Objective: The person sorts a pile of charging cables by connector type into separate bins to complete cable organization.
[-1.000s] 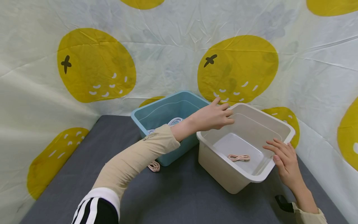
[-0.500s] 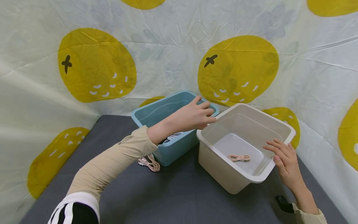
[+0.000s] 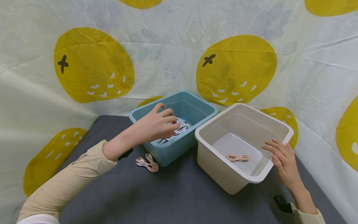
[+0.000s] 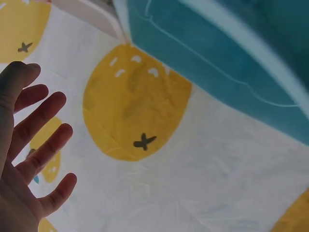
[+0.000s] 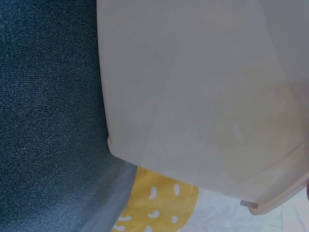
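Note:
My left hand (image 3: 156, 124) hovers over the near side of the blue bin (image 3: 173, 152), its fingers spread and loosely bent with nothing in them. Inside that bin lie several white and dark coiled cables (image 3: 183, 126), partly hidden by the hand. Relaxed fingers of my right hand (image 3: 285, 163) rest on the right rim of the beige bin (image 3: 218, 168). One pink bundled cable (image 3: 237, 158) lies on the beige bin's floor. In the left wrist view, the left hand (image 4: 34, 140) shows spread fingers beside the blue bin (image 4: 203, 63).
Another pink coiled cable (image 3: 148, 163) lies on the dark grey tabletop (image 3: 167, 193) by the blue bin's near corner. The two bins stand side by side, rims close together. Behind them hangs a white cloth (image 3: 167, 68) with yellow fruit prints.
My left hand has moved left, from over the beige bin's left rim to over the blue bin, uncovering the pink cable on the table. The right hand stays on the rim.

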Available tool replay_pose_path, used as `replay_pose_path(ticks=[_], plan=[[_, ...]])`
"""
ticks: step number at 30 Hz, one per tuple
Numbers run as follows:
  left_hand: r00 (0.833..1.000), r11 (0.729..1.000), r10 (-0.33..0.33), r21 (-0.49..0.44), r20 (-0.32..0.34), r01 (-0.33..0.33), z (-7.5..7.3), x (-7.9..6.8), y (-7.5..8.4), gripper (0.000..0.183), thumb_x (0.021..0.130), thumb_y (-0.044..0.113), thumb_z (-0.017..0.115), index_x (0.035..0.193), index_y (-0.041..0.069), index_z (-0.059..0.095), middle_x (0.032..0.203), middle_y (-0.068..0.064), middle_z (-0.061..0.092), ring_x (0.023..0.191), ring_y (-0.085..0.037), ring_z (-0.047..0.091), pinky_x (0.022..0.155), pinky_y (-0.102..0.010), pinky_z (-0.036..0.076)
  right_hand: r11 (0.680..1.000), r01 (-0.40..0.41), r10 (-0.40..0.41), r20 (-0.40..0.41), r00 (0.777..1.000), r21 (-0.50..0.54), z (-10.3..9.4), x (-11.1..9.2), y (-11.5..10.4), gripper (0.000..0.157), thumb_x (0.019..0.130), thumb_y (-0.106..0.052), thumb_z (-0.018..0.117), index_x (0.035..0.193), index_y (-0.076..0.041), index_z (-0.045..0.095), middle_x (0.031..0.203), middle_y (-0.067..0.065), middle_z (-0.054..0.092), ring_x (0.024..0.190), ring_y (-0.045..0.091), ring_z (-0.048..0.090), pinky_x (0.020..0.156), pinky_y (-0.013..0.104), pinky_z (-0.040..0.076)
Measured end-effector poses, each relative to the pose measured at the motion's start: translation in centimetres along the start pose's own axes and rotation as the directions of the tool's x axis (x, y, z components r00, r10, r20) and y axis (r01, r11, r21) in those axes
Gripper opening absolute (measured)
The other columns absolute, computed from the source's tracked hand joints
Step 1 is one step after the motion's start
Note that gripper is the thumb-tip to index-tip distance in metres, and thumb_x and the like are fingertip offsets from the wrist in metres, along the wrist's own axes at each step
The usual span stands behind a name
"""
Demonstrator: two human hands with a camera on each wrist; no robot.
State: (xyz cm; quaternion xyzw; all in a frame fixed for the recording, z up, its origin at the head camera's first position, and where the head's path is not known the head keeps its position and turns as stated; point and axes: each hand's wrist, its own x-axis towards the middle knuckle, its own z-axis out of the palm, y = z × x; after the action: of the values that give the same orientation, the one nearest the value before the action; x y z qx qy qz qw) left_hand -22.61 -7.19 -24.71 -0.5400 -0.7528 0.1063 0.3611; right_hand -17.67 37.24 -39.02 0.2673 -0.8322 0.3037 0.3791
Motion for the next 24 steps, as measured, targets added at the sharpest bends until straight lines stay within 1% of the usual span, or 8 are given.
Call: replay_pose_path(ticks=[3,5,10,13,17,19,21,24], plan=[[1.000,1.000,-0.019,-0.024,-0.006,0.019,0.1,-1.5,0.0,0.009,0.081,0.026,0.063,0.086,0.020,0.059,0.084,0.005,0.060,0.088,-0.017,0.051,0.084,-0.043,0.036,1.000,0.013,-0.013,-0.018,1.000,0.004,0.1,0.1,0.1,0.034,0.091,-0.020,0.039,0.100,0.000,0.065,0.122,-0.001,0.057,0.127,0.020,0.037,0.106,0.054,0.006],[1.000,1.000,-0.023,-0.016,-0.016,0.023,0.2,-2.2,0.1,0.011,0.079,0.027,0.064,0.084,0.020,0.059,0.082,0.006,0.060,0.087,-0.016,0.051,0.084,-0.042,0.037,1.000,0.015,-0.015,-0.023,1.000,0.005,0.1,0.2,0.0,0.034,0.091,-0.020,0.039,0.100,0.000,0.065,0.121,-0.001,0.057,0.127,0.021,0.038,0.107,0.053,0.006],[0.998,1.000,-0.003,0.011,-0.058,0.003,0.7,-3.9,0.8,0.018,0.074,0.030,0.069,0.083,0.019,0.058,0.080,0.006,0.060,0.084,-0.016,0.053,0.081,-0.041,0.039,1.000,0.015,-0.015,-0.017,1.000,0.003,0.1,0.1,0.0,0.035,0.092,-0.022,0.039,0.101,0.000,0.064,0.122,-0.001,0.056,0.128,0.018,0.036,0.108,0.050,0.005],[0.997,1.000,0.005,0.005,-0.078,-0.005,0.9,-5.1,1.3,0.020,0.075,0.031,0.069,0.087,0.019,0.058,0.081,0.006,0.060,0.083,-0.016,0.053,0.081,-0.041,0.040,1.000,0.021,-0.020,-0.016,1.000,0.005,0.2,0.0,0.0,0.035,0.092,-0.023,0.039,0.101,-0.001,0.065,0.123,-0.001,0.056,0.128,0.017,0.036,0.107,0.052,0.005],[0.994,1.000,0.022,0.016,-0.107,-0.021,1.2,-6.6,1.9,0.015,0.084,0.029,0.055,0.093,0.018,0.059,0.083,0.004,0.061,0.084,-0.015,0.055,0.079,-0.038,0.041,1.000,0.019,-0.019,-0.012,1.000,0.005,0.2,-0.1,0.0,0.035,0.092,-0.023,0.039,0.101,-0.001,0.065,0.123,0.000,0.056,0.128,0.019,0.037,0.107,0.051,0.006],[0.992,0.999,0.029,0.023,-0.120,-0.026,1.4,-7.5,2.2,0.019,0.089,0.029,0.045,0.095,0.017,0.059,0.084,0.004,0.061,0.084,-0.015,0.055,0.078,-0.037,0.041,1.000,0.015,-0.015,-0.009,1.000,0.004,0.2,-0.1,0.0,0.035,0.092,-0.023,0.039,0.101,-0.001,0.064,0.123,0.000,0.056,0.128,0.018,0.036,0.108,0.050,0.005],[0.992,1.000,0.028,0.015,-0.126,-0.026,1.6,-8.4,2.4,0.025,0.091,0.029,0.039,0.096,0.017,0.060,0.085,0.003,0.061,0.084,-0.016,0.055,0.078,-0.037,0.041,1.000,0.008,-0.008,-0.004,1.000,0.003,0.1,-0.1,0.0,0.035,0.092,-0.022,0.039,0.101,-0.001,0.064,0.124,-0.001,0.056,0.129,0.016,0.035,0.108,0.050,0.005],[0.993,1.000,0.015,-0.018,-0.117,-0.017,2.1,-9.7,2.7,0.030,0.093,0.030,0.034,0.097,0.016,0.061,0.087,0.002,0.062,0.086,-0.017,0.055,0.078,-0.038,0.041,1.000,0.006,-0.006,-0.005,1.000,0.002,0.1,0.0,0.0,0.034,0.092,-0.022,0.039,0.101,-0.001,0.064,0.124,-0.001,0.056,0.129,0.016,0.036,0.108,0.050,0.005]])
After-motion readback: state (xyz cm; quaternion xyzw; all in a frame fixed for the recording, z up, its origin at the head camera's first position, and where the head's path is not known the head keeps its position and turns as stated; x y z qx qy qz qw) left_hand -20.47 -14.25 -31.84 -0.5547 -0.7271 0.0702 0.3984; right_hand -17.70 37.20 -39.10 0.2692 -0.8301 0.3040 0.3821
